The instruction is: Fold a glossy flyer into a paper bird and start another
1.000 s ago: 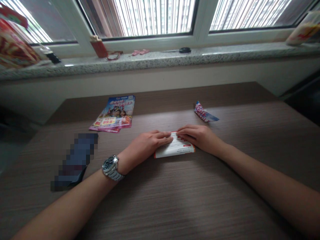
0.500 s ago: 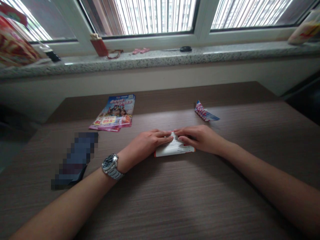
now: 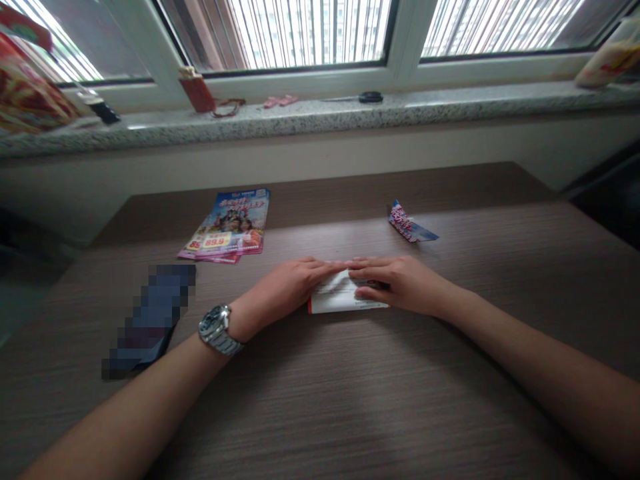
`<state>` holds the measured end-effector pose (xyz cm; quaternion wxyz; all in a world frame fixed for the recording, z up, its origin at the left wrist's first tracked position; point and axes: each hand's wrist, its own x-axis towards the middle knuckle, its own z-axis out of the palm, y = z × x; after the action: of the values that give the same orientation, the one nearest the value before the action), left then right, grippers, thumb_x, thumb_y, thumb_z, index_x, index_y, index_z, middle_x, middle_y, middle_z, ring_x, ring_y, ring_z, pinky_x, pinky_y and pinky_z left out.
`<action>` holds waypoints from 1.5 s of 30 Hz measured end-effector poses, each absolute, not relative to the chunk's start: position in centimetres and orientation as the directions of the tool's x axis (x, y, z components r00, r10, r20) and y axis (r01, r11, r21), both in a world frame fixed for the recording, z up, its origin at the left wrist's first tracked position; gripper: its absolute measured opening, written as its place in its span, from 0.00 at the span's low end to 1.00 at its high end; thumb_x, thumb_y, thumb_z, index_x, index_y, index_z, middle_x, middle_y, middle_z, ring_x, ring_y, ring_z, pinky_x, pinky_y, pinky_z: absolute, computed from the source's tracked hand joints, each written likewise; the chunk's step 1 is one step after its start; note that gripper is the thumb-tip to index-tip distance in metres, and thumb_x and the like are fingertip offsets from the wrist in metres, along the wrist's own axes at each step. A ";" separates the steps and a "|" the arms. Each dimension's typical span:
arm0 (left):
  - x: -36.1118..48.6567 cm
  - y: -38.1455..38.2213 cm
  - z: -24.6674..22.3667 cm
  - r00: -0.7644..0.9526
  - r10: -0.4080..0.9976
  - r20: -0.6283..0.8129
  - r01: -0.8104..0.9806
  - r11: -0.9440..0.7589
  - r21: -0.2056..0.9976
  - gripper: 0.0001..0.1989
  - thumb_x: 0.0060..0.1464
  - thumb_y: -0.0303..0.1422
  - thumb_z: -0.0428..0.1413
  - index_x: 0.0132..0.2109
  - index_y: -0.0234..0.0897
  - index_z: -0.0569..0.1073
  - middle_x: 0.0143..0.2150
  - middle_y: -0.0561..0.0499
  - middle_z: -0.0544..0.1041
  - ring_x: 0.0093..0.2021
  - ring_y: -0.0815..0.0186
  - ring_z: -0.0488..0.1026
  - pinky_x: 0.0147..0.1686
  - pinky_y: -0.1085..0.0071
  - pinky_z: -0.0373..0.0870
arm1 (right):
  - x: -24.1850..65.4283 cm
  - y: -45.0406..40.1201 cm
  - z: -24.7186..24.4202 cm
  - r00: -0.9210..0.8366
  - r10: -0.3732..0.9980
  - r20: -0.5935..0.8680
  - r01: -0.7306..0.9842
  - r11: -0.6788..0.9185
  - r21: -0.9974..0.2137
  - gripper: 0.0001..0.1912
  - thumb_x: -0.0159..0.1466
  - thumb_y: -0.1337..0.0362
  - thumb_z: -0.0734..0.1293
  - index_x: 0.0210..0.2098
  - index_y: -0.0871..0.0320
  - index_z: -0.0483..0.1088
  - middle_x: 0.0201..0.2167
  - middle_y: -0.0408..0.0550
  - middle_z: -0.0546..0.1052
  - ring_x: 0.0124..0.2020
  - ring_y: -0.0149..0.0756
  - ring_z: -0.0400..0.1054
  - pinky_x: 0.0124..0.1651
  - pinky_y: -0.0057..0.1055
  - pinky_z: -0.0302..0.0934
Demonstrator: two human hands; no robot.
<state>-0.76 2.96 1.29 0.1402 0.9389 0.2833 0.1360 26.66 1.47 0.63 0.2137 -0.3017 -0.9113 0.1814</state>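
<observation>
A small white sheet of paper (image 3: pixel 333 299) with print and orange side edges lies on the wooden table (image 3: pixel 320 387), apparently folded. My left hand (image 3: pixel 287 287) rests along its far left edge, fingers stretched out and pressing down. Across its right part lies my right hand (image 3: pixel 403 283), fingers extended flat with the thumb slightly apart, covering that corner. The fingertips of both hands meet near the middle of the far edge. A silver watch (image 3: pixel 219 328) is on my left wrist.
Colourful flyers (image 3: pixel 235 223) lie stacked at the back left, with a dark blurred-out object (image 3: pixel 155 313) nearer. A folded blue-and-red paper piece (image 3: pixel 410 223) stands at the back right. The stone windowsill (image 3: pixel 310 122) holds scissors (image 3: pixel 370 97) and a red container (image 3: pixel 197 92).
My left fingers have straightened along the paper's far edge, and its thumb has left the sheet's middle. My right hand has spread flatter over the right part.
</observation>
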 end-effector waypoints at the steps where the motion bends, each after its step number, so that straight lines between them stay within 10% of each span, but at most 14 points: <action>1: -0.8 3.0 1.3 0.799 0.577 0.170 0.500 -0.794 0.347 0.28 0.67 0.24 0.52 0.70 0.47 0.63 0.59 0.47 0.78 0.54 0.62 0.77 0.53 0.66 0.74 | 26.7 1.5 0.6 -0.731 0.625 0.273 0.474 0.754 -0.454 0.15 0.69 0.60 0.69 0.54 0.56 0.77 0.60 0.54 0.76 0.61 0.45 0.72 0.64 0.43 0.66; 45: 0.6 0.4 1.2 0.752 0.619 0.225 0.575 -0.784 0.236 0.24 0.66 0.39 0.57 0.66 0.40 0.68 0.64 0.46 0.74 0.61 0.56 0.72 0.60 0.56 0.73 | 26.7 0.7 0.2 -0.761 0.585 0.281 0.512 0.807 -0.293 0.27 0.67 0.58 0.71 0.62 0.64 0.70 0.63 0.61 0.72 0.65 0.50 0.67 0.67 0.45 0.63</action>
<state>0.58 0.38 1.18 0.0763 0.9329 0.3199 0.1468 26.73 0.69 0.17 0.1823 -0.2939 -0.9330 0.0998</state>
